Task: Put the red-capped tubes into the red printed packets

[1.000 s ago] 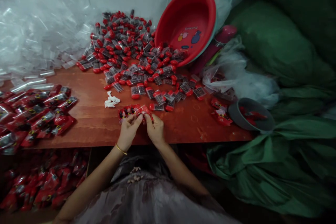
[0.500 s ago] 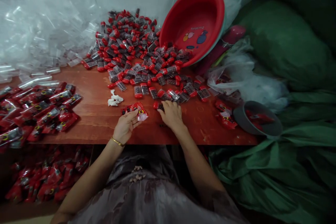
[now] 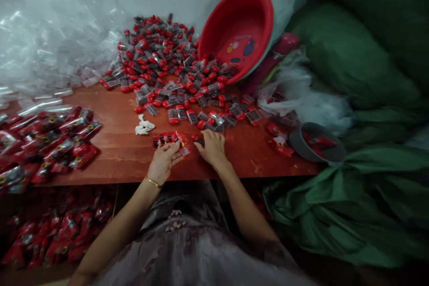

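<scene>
Nearest you, your left hand (image 3: pixel 163 163) sits just inside the table's front edge, fingers curled around a glossy red packet (image 3: pixel 169 139), a thin crinkled sleeve with small items lined up inside. Your right hand (image 3: pixel 212 146) lies just beside it, palm down, fingers bent onto a small red-capped box (image 3: pixel 198 139) at the near fringe of the loose pieces; whether it actually grips that box you cannot tell.

The table (image 3: pixel 117 152) is flat reddish-brown wood with a straight front edge, and a bare strip of it runs left of your hands toward a heap of filled packets (image 3: pixel 50 136), shiny and wrinkled. A small white crumpled wad (image 3: pixel 143 126) lies on the bare wood between.

Farther back, a wide pile of boxes (image 3: pixel 167 71) spreads across the table, each small and clear with a rounded red cap. A smooth red plastic basin (image 3: pixel 239 31) leans tilted over that pile. To the right, a round grey bowl (image 3: pixel 317 147) sits at the table's corner against soft green cloth (image 3: pixel 335 196). Clear empty sleeves (image 3: pixel 43 49) bank up at far left.
</scene>
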A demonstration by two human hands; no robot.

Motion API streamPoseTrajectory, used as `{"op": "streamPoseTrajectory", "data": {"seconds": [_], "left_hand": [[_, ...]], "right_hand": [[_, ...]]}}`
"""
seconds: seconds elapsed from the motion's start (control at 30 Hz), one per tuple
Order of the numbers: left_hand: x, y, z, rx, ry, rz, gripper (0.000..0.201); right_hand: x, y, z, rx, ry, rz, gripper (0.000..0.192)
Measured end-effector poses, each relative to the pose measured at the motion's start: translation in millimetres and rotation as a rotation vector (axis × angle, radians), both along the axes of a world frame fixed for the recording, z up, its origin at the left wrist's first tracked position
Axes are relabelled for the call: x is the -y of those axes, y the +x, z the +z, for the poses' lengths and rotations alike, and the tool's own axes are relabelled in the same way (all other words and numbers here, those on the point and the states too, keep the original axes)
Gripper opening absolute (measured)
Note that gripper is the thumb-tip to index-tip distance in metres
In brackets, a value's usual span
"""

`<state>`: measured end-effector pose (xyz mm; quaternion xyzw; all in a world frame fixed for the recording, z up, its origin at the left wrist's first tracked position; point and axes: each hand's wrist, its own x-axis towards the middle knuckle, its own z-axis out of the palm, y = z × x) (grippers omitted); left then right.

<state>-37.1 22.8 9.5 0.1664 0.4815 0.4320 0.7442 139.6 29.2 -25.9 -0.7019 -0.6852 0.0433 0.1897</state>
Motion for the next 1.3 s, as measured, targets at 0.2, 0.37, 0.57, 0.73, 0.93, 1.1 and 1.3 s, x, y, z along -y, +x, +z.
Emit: {"op": "streamPoseTrajectory", "data": {"seconds": [0.2, 0.37, 0.57, 0.73, 0.93, 1.1, 1.3], "left_hand": [[3.0, 7.7, -6.2, -0.088, 0.138, 0.021, 0.039], [10.0, 20.8, -5.8, -0.115, 0.202, -0.014, 0.032], [9.1, 19.3, -4.8, -0.102, 0.122, -0.076, 0.022], [3.4, 18.7, -6.7, -0.133, 0.095, -0.079, 0.019], [3.0, 15.3, -3.6, -0.146, 0.088, -0.095, 0.015], [4.8, 12.9, 3.6, -0.222, 0.030, -0.118, 0.005], [12.3, 21.9, 11.5, -0.375, -0.095, -0.041, 0.025]], "right_hand": [[36.4, -18.3, 17.2, -0.504, 0.150, 0.083, 0.028], [45.1, -32.8, 5.9, -0.953, 0.067, 0.033, 0.032], [46.7, -23.9, 9.4, -0.937, 0.122, 0.023, 0.030], [51.6, -19.2, 11.9, -0.800, 0.128, 0.071, 0.027], [25.8, -1.2, 12.9, -0.322, 0.150, 0.042, 0.028], [-3.8, -0.8, -1.3, -0.154, -0.016, -0.054, 0.036], [2.8, -17.3, -13.9, -0.160, 0.109, -0.036, 0.058]]}}
